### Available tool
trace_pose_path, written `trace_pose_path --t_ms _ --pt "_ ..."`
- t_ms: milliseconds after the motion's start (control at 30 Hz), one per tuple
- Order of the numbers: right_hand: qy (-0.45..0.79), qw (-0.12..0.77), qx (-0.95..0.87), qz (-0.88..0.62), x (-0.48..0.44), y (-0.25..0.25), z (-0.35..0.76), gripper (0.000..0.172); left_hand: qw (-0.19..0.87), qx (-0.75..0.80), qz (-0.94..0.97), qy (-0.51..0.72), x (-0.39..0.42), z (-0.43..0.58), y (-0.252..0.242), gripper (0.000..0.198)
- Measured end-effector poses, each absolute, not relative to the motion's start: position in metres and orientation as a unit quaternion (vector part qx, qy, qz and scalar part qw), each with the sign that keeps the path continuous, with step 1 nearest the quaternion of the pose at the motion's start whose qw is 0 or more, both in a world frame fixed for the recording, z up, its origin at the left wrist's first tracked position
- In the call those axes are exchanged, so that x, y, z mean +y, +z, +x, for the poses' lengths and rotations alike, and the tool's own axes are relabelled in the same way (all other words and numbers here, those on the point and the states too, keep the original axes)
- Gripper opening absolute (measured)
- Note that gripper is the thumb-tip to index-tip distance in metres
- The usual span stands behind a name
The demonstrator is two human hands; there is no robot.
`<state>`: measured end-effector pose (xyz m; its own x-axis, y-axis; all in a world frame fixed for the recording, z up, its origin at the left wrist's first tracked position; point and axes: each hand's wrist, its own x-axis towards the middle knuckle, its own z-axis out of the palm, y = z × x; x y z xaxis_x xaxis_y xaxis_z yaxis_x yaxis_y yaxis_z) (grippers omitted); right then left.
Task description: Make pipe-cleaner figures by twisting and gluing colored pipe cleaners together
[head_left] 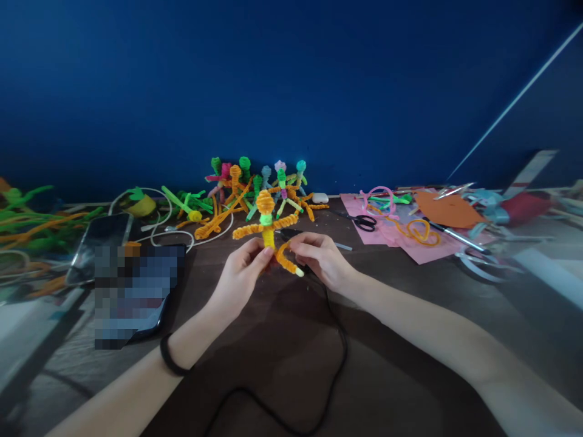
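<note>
Held upright over the table is a pipe-cleaner figure with an orange coiled head, a light green neck, a yellow body and orange arms. My left hand pinches its lower body between thumb and fingers. One orange leg with a pale tip bends out to the right. My right hand is closed at the upper bend of that leg, thumb and fingertips together on it. Behind the figure stand several other pipe-cleaner figures in green, pink, orange and blue against the blue wall.
Two phones lie at left beside a white cable and loose green and orange pipe cleaners. Black scissors, pink paper and orange paper are at right. A black cord runs across the table below my hands.
</note>
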<state>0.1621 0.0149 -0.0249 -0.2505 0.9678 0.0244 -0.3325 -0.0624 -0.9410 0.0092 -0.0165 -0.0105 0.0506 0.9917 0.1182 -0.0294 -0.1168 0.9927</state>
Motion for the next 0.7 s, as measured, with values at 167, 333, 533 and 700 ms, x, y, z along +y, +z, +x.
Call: trace_pose_path --t_ms 167,333,533,700 --pt "0.627 0.493 -0.509 -0.323 0.018 -0.025 0.166 0.021 0.504 0.462 0.542 0.489 -0.014 0.006 -0.012 0.021" --pt "0.580 0.463 -0.592 -0.314 0.023 -0.024 0.173 0.018 0.509 0.462 0.550 0.475 -0.015 0.007 -0.008 0.018" --pt "0.617 0.483 -0.562 -0.268 0.018 -0.025 0.170 0.017 0.635 0.426 0.489 0.419 -0.016 0.007 -0.010 0.022" --pt "0.624 0.474 -0.563 -0.261 0.017 -0.023 0.168 0.019 0.655 0.419 0.479 0.406 -0.013 0.004 -0.013 0.019"
